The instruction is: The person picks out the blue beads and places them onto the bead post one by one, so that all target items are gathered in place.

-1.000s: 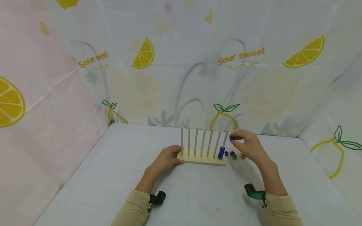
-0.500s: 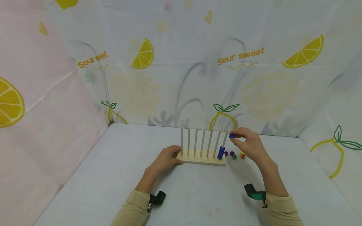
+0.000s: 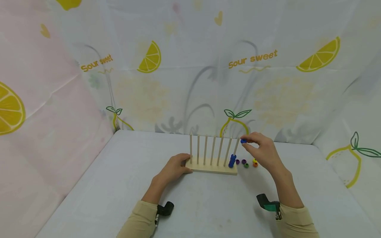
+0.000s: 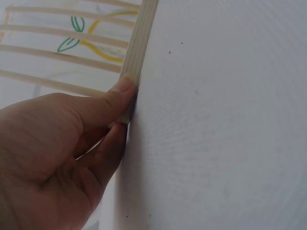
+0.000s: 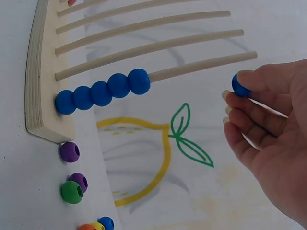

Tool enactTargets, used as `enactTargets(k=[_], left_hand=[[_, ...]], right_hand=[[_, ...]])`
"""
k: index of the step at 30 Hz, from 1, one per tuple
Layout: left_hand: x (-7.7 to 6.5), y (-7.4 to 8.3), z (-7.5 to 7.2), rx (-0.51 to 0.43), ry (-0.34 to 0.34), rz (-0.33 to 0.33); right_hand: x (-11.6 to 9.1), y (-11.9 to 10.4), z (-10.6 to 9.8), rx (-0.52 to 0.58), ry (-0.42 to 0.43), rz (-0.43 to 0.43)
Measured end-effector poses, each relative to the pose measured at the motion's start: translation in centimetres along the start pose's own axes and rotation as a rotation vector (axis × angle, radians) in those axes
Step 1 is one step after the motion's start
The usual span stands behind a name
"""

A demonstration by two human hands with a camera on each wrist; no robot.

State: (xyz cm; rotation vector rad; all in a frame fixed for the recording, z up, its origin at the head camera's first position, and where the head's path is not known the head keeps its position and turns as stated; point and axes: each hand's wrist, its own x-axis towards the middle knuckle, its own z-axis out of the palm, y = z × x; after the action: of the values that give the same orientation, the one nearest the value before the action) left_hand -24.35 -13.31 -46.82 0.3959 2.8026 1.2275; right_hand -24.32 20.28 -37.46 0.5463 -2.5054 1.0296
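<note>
A light wooden base [image 3: 211, 168] with several upright pegs [image 3: 213, 150] stands on the table. Its rightmost peg carries a stack of several blue beads [image 5: 100, 93]; the other pegs are bare. My left hand [image 3: 174, 168] grips the left end of the base, thumb on the front edge as seen in the left wrist view [image 4: 62, 139]. Between thumb and forefinger my right hand [image 3: 263, 152] pinches a blue bead [image 5: 241, 85], held close beside the tip of the rightmost peg [image 5: 206, 65].
Loose beads lie on the table right of the base: purple beads [image 5: 70, 152], a green bead [image 5: 72, 192], an orange bead [image 3: 255, 164], a yellow bead [image 3: 254, 160] and a blue bead [image 5: 106, 223]. A printed cloth backdrop [image 3: 178, 66] rises behind the table.
My right hand has risen slightly with the blue bead, nearing the top of the rightmost peg. The left hand keeps its grip on the base.
</note>
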Motion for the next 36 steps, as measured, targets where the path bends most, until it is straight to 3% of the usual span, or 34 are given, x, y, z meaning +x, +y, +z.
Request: enactTargets(k=[22,36], left_hand=[[0.0,0.1,-0.1,0.019,0.0,0.004],[-0.1,0.3,0.0,-0.001,0.011,0.006]], right_hand=[[-0.1,-1.1,0.0,0.094,0.092,-0.065],[-0.2,-1.8,0.0,0.05,0.133,-0.057]])
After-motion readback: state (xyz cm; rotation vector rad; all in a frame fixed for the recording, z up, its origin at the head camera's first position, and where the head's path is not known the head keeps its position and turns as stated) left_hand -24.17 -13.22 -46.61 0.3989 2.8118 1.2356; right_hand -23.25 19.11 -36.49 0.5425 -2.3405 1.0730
